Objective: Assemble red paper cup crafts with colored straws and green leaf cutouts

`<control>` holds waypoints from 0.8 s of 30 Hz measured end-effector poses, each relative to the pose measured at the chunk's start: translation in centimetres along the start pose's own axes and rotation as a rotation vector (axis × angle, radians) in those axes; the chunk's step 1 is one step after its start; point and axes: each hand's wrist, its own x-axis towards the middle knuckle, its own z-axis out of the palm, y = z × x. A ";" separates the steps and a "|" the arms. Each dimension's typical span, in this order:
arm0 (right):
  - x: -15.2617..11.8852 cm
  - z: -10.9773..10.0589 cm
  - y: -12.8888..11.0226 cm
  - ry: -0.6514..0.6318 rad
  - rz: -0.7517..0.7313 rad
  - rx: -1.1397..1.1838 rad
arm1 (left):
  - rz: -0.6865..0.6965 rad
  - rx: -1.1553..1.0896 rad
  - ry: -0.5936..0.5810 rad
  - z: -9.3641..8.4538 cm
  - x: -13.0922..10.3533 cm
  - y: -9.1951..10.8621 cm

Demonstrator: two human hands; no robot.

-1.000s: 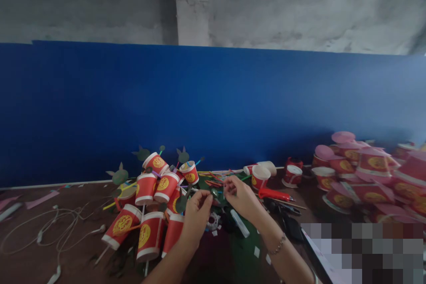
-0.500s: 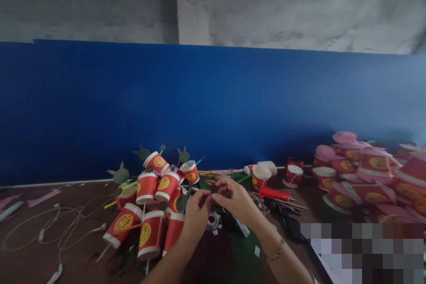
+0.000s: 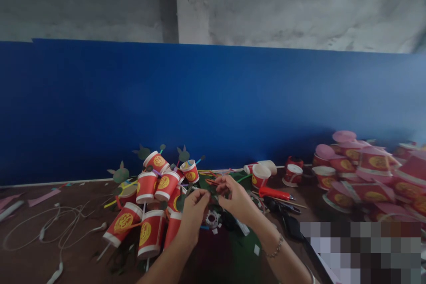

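Observation:
My left hand (image 3: 196, 211) is closed, thumb against fingertips, just right of the piled red paper cups (image 3: 146, 188); anything in the pinch is too small to make out. To its right, my right hand (image 3: 233, 195) has its fingers curled and thumb apart, and nothing shows between them. A small gap separates the two hands. Below them lies a white ring-shaped roll (image 3: 212, 219) beside small white pieces. Thin coloured sticks (image 3: 213, 182) lie behind the fingers. Dark rabbit-like cutouts (image 3: 120, 175) stick out of the cup pile.
White earphones (image 3: 41, 233) lie at the left. A red-handled tool (image 3: 276, 194), a standing red cup (image 3: 261, 175) and a small red-and-white container (image 3: 294, 174) are right of my hands. Cups with pink paper (image 3: 376, 164) are heaped farther right. A blue panel (image 3: 213, 106) stands behind.
My hands were touching at the fingertips and have moved slightly apart. The thumb of my right hand has come away from my left hand.

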 end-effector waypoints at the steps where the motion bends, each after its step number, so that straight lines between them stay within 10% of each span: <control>1: 0.0 0.0 0.0 0.007 -0.044 -0.024 | -0.023 -0.017 -0.009 0.0 -0.1 0.0; 6: -0.1 -0.1 -0.4 0.089 -0.254 -0.148 | -0.121 -0.086 -0.049 -0.1 -0.4 0.3; 10: 0.2 -0.3 -0.3 0.145 -0.086 -0.023 | -0.091 0.058 -0.018 -0.6 -0.1 1.6; 15: 0.8 -0.9 0.3 0.061 0.210 0.213 | 0.359 0.950 -0.012 -3.2 -1.1 4.3; 19: 0.8 -1.1 0.5 0.034 0.240 0.220 | 0.190 1.645 0.015 -5.9 -3.4 4.6; 24: 0.6 -0.9 0.4 0.030 0.223 0.192 | 0.024 1.781 0.039 -7.0 -4.9 2.6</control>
